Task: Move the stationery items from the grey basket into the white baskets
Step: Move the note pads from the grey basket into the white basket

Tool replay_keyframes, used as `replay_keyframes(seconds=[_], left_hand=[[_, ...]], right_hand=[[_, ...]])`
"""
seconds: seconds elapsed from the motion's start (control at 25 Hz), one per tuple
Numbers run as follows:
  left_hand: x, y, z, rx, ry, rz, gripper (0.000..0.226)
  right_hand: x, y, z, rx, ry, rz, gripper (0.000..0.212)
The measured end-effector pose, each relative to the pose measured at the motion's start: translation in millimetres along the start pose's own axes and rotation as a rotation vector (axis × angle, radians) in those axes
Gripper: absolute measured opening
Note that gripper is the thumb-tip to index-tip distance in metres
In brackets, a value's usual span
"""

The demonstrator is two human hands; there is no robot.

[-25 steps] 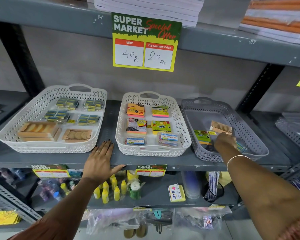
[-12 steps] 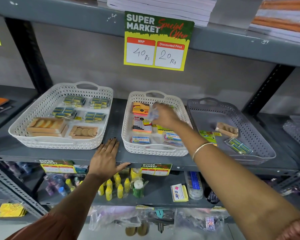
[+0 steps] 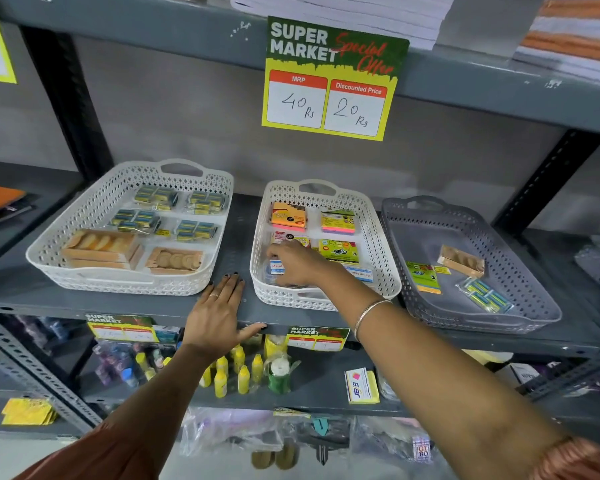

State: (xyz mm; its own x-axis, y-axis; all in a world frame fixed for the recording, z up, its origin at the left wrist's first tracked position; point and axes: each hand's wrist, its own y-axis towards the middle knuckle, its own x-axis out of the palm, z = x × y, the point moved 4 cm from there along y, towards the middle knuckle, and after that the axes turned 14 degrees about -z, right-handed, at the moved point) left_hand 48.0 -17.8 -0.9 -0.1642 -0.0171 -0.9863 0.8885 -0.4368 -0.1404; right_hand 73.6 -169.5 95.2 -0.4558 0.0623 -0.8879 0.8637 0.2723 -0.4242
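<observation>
Now the right hand (image 3: 293,265), which a moment earlier gripped a clear packet (image 3: 274,271) above the middle white basket (image 3: 385,258), pressed it down at six o'clock; left hand (image 3: 219,313) lay flat, open.

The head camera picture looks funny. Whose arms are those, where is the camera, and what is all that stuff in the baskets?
The arms belong to a person. The camera sits on their head and looks down, so you see what they see: shop shelves.

On the grey shelf stand three baskets. The left white basket holds packets in blue and yellow and some brown packs. The middle white basket holds colourful sticky-note pads. The grey basket on the right has three things left: a green and yellow packet, a brown pack and a clear packet of blue and yellow pieces.

The left hand lies flat on the shelf edge, holding nothing. The right hand reaches into the middle basket, its grip closed on a small clear packet with a blue and white label, putting it down there.
</observation>
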Motion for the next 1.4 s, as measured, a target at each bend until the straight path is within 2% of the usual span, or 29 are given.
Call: replay_keyframes(seconds=[0.08,0.16,0.24,0.28,0.32,0.36,0.44,0.56,0.68,0.92,1.08,1.24,1.4], left_hand=[[1,0,0,-0.001,0.004,0.003,0.103],[1,1,-1,0.001,-0.003,0.014,0.104],[2,1,-1,-0.003,-0.005,0.024,0.104],[2,1,-1,-0.006,-0.004,0.024,0.104],[2,1,-1,-0.007,-0.003,0.023,0.104],[2,1,-1,-0.006,-0.001,0.019,0.104],[2,1,-1,-0.008,0.002,0.016,0.103],[2,2,-1,-0.011,0.004,0.016,0.102],[3,2,-2,-0.01,0.008,0.029,0.102],[2,2,-1,-0.011,0.01,0.029,0.102],[1,1,-1,-0.006,0.014,0.028,0.1],[1,1,-1,0.0,0.019,0.029,0.1],[2,1,-2,0.0,0.015,0.026,0.1]], right_hand=[[-12,-7,7,-0.021,0.151,-0.008,0.057],[-45,-18,37,0.042,0.325,0.236,0.045],[-72,-38,91,0.29,0.307,0.549,0.031],[-76,-49,126,0.449,0.237,0.614,0.03],[-71,-58,160,0.599,0.173,0.591,0.03],[-59,-66,190,0.72,0.133,0.492,0.03],[-15,-74,235,0.839,0.073,0.208,0.037],[33,-70,253,0.806,0.072,-0.034,0.046],[44,-61,256,0.766,0.137,-0.088,0.047],[37,-70,253,0.762,-0.028,-0.122,0.055],[30,-87,245,0.764,0.011,-0.125,0.052],[-6,-107,233,0.775,0.066,0.005,0.061],[-72,-90,213,0.702,0.08,0.339,0.068]])
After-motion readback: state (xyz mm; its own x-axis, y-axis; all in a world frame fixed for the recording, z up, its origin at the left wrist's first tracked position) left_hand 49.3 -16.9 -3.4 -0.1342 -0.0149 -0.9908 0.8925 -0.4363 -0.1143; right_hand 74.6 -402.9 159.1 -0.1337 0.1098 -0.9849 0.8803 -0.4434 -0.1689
